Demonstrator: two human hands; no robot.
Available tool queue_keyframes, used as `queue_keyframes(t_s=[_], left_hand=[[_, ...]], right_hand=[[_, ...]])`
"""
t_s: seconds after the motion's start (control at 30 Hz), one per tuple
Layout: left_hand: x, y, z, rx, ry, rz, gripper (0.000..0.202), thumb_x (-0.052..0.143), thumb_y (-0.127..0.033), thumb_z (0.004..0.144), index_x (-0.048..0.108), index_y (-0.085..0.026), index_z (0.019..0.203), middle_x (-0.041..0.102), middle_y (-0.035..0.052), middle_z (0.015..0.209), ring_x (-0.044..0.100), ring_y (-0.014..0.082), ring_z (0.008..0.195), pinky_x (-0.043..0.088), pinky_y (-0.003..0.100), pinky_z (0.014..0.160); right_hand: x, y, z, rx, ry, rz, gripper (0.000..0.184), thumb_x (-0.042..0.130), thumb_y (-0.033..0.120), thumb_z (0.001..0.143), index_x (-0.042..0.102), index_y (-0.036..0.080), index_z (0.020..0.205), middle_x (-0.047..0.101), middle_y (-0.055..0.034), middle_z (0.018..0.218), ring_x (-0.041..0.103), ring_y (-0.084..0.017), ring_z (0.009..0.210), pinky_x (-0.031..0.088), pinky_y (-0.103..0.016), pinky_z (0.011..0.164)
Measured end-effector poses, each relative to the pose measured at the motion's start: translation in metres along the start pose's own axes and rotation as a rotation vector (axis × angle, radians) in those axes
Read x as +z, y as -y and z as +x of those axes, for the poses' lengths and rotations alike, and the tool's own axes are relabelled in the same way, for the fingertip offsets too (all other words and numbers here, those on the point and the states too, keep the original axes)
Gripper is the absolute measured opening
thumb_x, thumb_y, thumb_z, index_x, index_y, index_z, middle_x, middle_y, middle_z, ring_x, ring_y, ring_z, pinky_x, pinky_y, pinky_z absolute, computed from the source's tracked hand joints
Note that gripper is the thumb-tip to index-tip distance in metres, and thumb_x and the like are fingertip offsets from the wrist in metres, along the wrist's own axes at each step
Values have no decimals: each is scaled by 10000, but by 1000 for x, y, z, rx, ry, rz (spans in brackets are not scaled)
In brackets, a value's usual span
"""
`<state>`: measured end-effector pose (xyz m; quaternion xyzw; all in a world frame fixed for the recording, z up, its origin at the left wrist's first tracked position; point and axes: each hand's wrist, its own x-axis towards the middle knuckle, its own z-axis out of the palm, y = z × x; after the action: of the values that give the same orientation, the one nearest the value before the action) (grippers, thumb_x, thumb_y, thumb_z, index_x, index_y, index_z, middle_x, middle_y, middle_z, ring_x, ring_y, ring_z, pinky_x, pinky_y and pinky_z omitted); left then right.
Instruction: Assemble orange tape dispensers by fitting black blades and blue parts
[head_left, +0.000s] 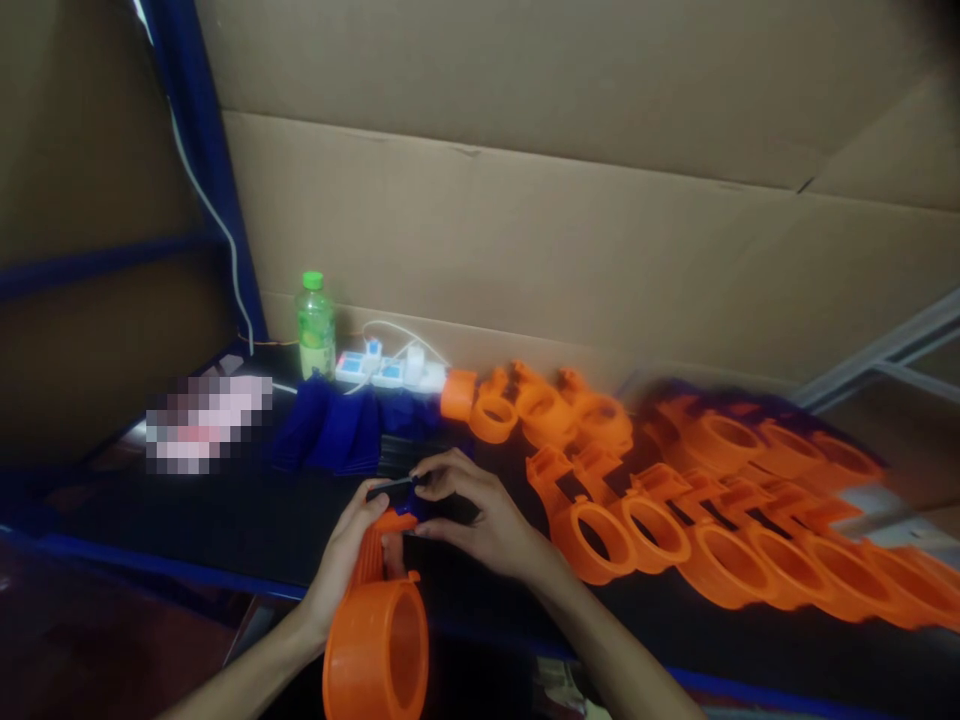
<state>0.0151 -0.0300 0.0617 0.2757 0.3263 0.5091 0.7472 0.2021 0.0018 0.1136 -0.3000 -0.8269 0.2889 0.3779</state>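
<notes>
One orange holder (354, 645) is grasped by the left hand (349, 532), a blue piece (409, 503) by the right hand (486, 512). Seemingly, the two are being joined; careful alignment is called for.

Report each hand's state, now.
Left hand: closed, holding the orange ring-ended part.
Right hand: fingers curled at a small blue piece by that part's end; whether they grip it cannot be told.

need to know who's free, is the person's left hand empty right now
No, the left hand holds an orange piece by its narrow upper end.
</notes>
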Motion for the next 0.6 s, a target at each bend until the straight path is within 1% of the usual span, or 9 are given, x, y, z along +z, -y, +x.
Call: queue_keyframes(t_s=[0.13,0.2,0.3,0.37,0.47,0.6], left_hand=[[0,0,-1,25,13,6,263,623,-434,874,573,-229,1032,638,-23,542,527,115,390,494,228,460],[0,0,-2,40,13,1,244,619,-425,882,575,-230,1020,637,-25,546,534,115,404,498,227,472],[1,0,-5,50,12,-28,211,622,-402,887,576,-239,1013,640,-27,568,548,112,426,494,215,479],[3,0,-6,49,4,-67,206,632,-379,885,577,-247,1033,651,-29,601,561,103,446,507,211,508],[4,0,-5,43,-8,-127,205,645,-355,882,585,-254,1051,663,-34,639,579,89,473,530,213,569],[4,0,-1,31,-23,-205,169,660,-324,878,610,-253,1023,668,-40,662,596,87,498,530,205,587]], right_hand=[[6,-1,-2,23,-33,42,184,749,270,834,645,209,974,622,-95,1231,605,-205,1122,505,-374,965],[10,-3,-4,23,-60,66,186,761,260,823,646,209,960,630,-92,1228,605,-205,1124,501,-376,969],[17,-6,-6,15,-115,92,184,782,258,803,655,208,926,657,-84,1177,620,-206,1088,500,-383,961],[21,-9,-7,21,-149,93,178,787,265,798,667,210,918,671,-79,1135,634,-206,1057,507,-383,946],[26,-10,-7,14,-186,75,163,785,258,799,687,217,924,678,-77,1118,646,-206,1036,524,-369,911],[31,-6,-7,-47,-211,-19,123,757,214,825,707,230,936,684,-68,1131,646,-196,1027,521,-365,916]])
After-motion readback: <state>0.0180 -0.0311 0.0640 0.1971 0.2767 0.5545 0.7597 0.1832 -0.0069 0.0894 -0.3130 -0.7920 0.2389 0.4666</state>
